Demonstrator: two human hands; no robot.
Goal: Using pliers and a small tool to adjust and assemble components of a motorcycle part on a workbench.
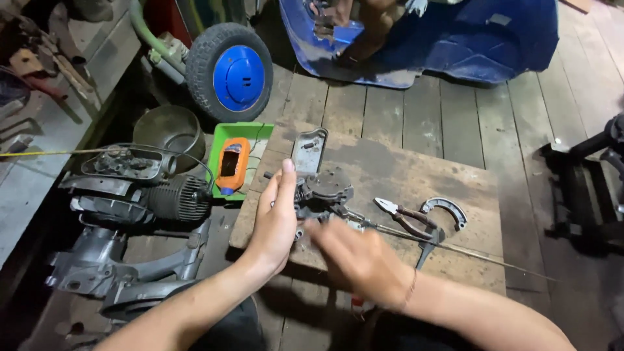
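A dark, greasy metal engine part (323, 192) lies on a stained wooden board (403, 175) set on the plank floor. My left hand (276, 218) rests flat against the part's left side, fingers straight and pointing away from me. My right hand (354, 257) hovers just in front of the part, blurred, its fingers reaching toward the part's lower edge; whether it holds anything small cannot be told. A grey metal cover plate (309, 149) lies just behind the part.
Pliers (406, 218), a curved brake shoe (445, 209) and a thin long rod (481, 253) lie on the board's right. A green tray (244, 136) with an orange meter (232, 166) sits left. An engine block (143, 195), metal bowl (169, 130), blue-hubbed wheel (231, 71) and blue scooter body (455, 39) surround.
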